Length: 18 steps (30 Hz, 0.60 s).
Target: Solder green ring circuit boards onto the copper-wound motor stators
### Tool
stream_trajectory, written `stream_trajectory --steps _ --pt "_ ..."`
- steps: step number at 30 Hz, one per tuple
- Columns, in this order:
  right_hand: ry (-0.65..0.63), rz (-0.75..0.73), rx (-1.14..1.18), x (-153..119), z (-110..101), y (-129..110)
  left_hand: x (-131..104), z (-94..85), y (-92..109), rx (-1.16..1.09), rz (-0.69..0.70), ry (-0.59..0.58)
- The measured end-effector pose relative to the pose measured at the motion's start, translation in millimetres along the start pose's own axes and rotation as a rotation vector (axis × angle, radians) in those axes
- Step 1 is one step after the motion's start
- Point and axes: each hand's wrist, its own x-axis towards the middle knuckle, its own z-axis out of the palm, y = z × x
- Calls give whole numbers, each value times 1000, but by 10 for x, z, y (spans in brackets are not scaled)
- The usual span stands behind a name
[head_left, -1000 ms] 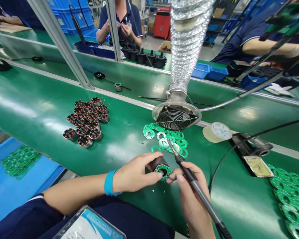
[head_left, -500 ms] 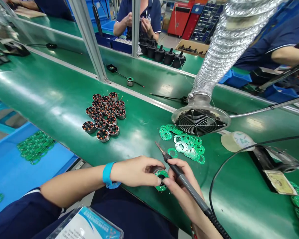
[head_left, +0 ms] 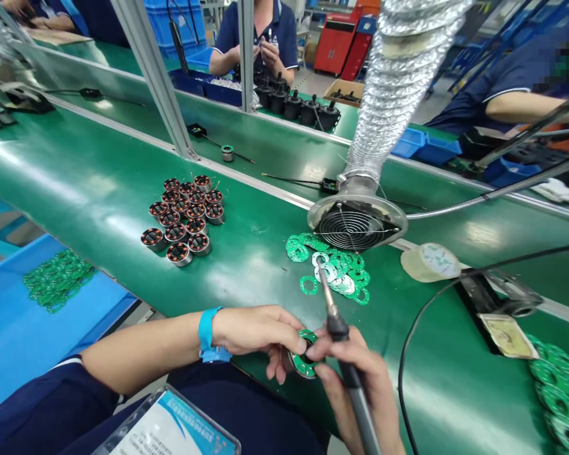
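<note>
My left hand (head_left: 260, 332) is closed around a motor stator (head_left: 308, 374) with a green ring-shaped circuit board (head_left: 298, 362) on its top. The thumb presses on the board's edge. A soldering iron (head_left: 355, 385) sits in my right hand (head_left: 367, 370), its bare tip pointing away from me, up over the loose boards. Fingertips of the right hand also touch the board on the stator. Beyond my hands lies a pile of loose green and white ring boards (head_left: 344, 272), with a single ring board (head_left: 308, 285) nearer me.
Several copper-wound stators (head_left: 184, 212) stand grouped at the left. A fume extractor hood (head_left: 358, 221) hangs over the boards. At the right are a soldering iron stand (head_left: 497, 297), a sponge (head_left: 509, 335) and more green boards (head_left: 562, 392). A blue tray (head_left: 99, 303) holds boards. Co-workers (head_left: 284, 38) sit opposite.
The soldering iron has swung more upright, its tip now over the loose boards. My fingers have shifted on the stator, and its board has turned more upward. The camera view has shifted slightly.
</note>
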Motion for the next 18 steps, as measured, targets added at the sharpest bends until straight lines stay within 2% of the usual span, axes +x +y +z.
stream_trajectory --steps 2,4,7,8,10,12,13,14,16,18 --pt "19 -65 -125 -20 -77 43 96 29 50 61 -11 22" --pt "51 -84 -257 -34 -247 116 143 31 148 151 2 78" --pt "84 -134 -551 4 -702 299 96 -96 415 310 68 258" --pt "59 -173 -710 39 -886 383 62 -186 539 365 98 333" --pt "117 -186 -989 138 -1238 578 12 -432 832 474 153 507" --pt "228 -33 -1117 259 -1503 790 40 -723 1153 565 187 744" --pt "237 59 -1101 317 -1587 889 94 -865 1309 592 196 887" --pt "208 152 -1050 368 -1638 976 175 -995 1456 599 202 951" --pt "151 231 -977 436 -1649 1085 404 -1208 1704 621 195 1023" --pt "189 282 -931 448 -1570 1090 681 -1353 1886 663 174 1065"
